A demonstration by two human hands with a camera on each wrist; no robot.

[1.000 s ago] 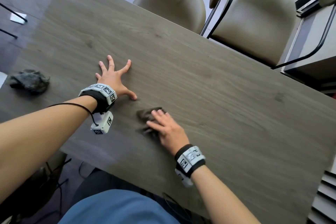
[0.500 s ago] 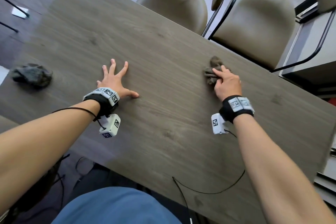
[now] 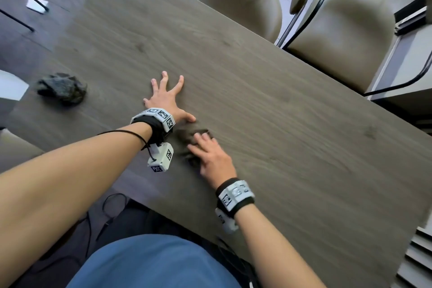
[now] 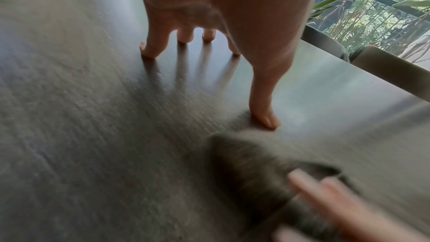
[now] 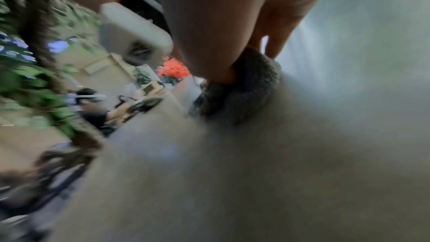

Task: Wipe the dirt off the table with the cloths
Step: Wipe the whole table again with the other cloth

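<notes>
Wood-grain table (image 3: 280, 124), wiping under way, no dirt I can make out.
Nearest me, my right hand (image 3: 210, 159) presses a grey cloth (image 3: 189, 138) with flat fingers just beside my splayed, empty left hand (image 3: 167, 98); a second cloth (image 3: 62, 87) lies unused, well left of that hand.

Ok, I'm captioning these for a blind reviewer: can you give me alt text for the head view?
Seen from above, a person's right hand presses a dark cloth onto a wooden table, fingers straight on top of it. The left hand lies flat and spread just beside it. A second crumpled cloth sits near the table's left end, and two beige chairs stand across.
</notes>
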